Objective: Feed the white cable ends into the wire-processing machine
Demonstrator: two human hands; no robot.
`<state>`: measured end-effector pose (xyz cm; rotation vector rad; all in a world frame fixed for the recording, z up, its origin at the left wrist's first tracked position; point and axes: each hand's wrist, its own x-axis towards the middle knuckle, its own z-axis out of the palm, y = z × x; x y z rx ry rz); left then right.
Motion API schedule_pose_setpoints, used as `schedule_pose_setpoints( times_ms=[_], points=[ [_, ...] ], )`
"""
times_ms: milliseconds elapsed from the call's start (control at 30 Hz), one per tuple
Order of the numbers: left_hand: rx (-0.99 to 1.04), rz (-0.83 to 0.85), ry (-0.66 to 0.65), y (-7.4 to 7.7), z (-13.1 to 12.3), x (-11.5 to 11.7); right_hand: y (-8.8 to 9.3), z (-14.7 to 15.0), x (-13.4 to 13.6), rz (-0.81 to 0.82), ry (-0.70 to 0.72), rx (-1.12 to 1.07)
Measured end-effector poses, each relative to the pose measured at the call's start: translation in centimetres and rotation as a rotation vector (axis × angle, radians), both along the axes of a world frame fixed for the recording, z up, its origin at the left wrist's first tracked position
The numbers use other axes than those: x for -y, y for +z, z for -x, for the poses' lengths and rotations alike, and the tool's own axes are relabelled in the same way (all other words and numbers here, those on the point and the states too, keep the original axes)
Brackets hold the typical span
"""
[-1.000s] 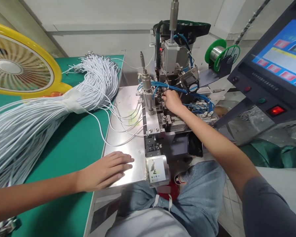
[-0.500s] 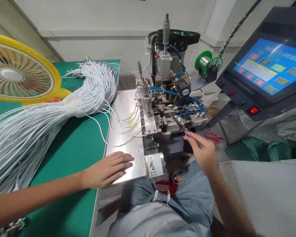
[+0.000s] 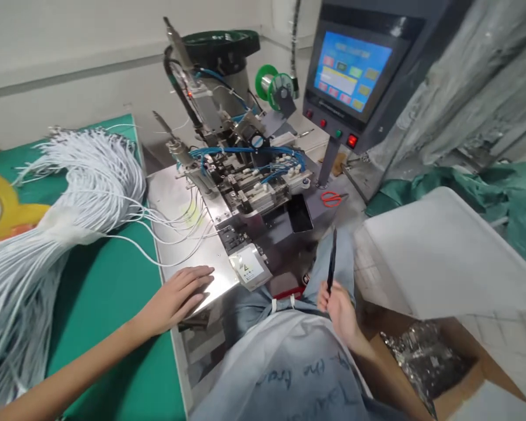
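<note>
right hand (image 3: 339,307) has pulled back from the machine (image 3: 241,175) to the near lap, pinching black tweezers (image 3: 332,260) low, tips up: light, stiff, likely best gripped mid-shank; left hand (image 3: 179,292) lies flat, unclenched, on the steel plate (image 3: 169,196).

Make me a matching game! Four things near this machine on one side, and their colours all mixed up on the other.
Things:
1. tweezers
2. scissors handles
3. wire spool
4. screen

Colours:
A. red
B. blue
C. black
D. green

Pairs: 1-C, 2-A, 3-D, 4-B
</note>
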<state>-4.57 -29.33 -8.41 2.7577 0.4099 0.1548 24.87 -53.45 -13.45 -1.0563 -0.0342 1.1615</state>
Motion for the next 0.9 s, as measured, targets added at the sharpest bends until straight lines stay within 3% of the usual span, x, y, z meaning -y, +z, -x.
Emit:
schedule_pose_setpoints(
  times_ms=[167, 333, 700, 900],
  points=[
    [0.0, -0.06, -0.053, -0.3, 0.1, -0.5, 0.3, -2.8, -3.7, -0.017, -0.093, 0.127],
    [-0.01, -0.091, -0.087, -0.5, 0.0, -0.8, 0.7, -3.6, -6.1, -0.06, -0.104, 0.119],
    [0.013, -0.037, -0.006, -0.7, 0.0, -0.3, 0.9, -4.1, -7.3, -0.015, -0.041, 0.188],
    [0.005, -0.031, -0.013, -0.6, 0.1, -0.3, 1.2, -4.9, -8.0, 0.026, -0.085, 0.2]
  ],
)
